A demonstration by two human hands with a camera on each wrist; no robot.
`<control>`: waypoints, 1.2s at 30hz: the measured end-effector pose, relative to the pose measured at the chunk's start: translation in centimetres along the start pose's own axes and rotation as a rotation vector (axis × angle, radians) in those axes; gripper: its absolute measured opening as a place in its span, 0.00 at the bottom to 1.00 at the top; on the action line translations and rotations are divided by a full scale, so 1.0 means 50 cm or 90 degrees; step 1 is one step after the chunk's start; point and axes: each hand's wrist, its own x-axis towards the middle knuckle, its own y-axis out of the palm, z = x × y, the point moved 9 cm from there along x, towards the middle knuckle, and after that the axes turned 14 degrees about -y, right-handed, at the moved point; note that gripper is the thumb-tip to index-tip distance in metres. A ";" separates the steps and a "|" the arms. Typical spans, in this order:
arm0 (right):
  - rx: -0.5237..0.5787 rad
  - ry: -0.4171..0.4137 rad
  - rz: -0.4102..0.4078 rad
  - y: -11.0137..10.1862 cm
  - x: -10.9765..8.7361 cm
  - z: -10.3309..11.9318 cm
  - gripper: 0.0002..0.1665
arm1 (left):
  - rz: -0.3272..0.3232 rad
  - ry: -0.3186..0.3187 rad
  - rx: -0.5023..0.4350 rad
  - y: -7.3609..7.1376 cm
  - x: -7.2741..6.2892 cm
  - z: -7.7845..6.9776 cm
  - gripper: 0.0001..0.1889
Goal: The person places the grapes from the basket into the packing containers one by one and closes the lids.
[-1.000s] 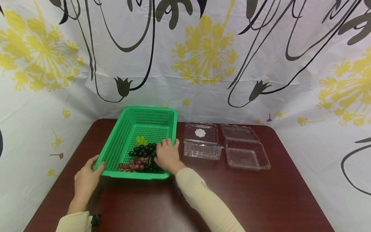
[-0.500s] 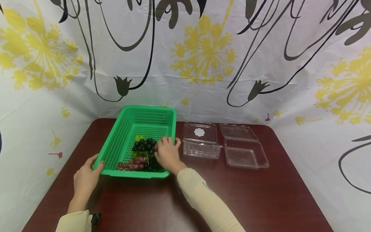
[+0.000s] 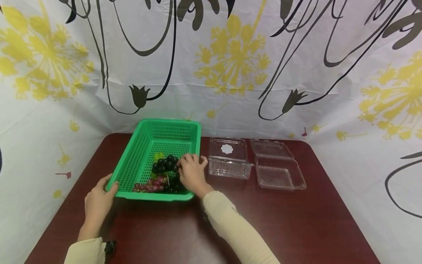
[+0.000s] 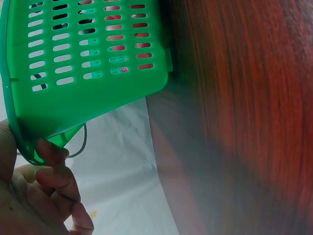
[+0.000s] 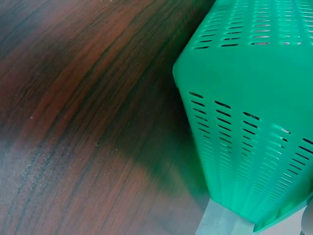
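green plastic basket [image 3: 150,197] sits on the worktop [image 3: 165,229], left of two clear clamshell boxes [image 3: 229,170], lids folded back. left hand [image 3: 98,201]: pinching the rim at the basket's near left corner. right hand [image 3: 192,174]: over the basket's right side, fingers bent, pinching the black grapes [image 3: 164,165]; fingertips partly hidden. red grapes [image 3: 152,184] lie by the near wall, green grapes [image 3: 158,157] beyond the black.

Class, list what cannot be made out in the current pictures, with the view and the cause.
Head view: whether the right hand grips the black grapes; it hides the contact itself.
Head view: the rest of the green grapes, behind the black ones.
Right wrist view: the right hand; the right edge leaves at most a sliver.
Left wrist view: contents of the green basket; its wall shows only scraps through slots.
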 end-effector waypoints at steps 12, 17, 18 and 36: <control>0.049 -0.008 -0.079 -0.023 0.003 -0.003 0.06 | -0.003 0.023 0.017 -0.008 -0.001 -0.008 0.29; 0.062 -0.025 -0.097 -0.032 0.002 -0.004 0.06 | -0.066 0.059 0.110 -0.021 -0.006 -0.021 0.28; 0.065 -0.026 -0.096 -0.032 0.000 -0.005 0.05 | -0.083 0.070 0.130 -0.023 -0.009 -0.024 0.28; 0.151 -0.046 -0.222 -0.187 0.003 -0.058 0.03 | -0.285 0.271 0.003 -0.059 -0.110 -0.172 0.13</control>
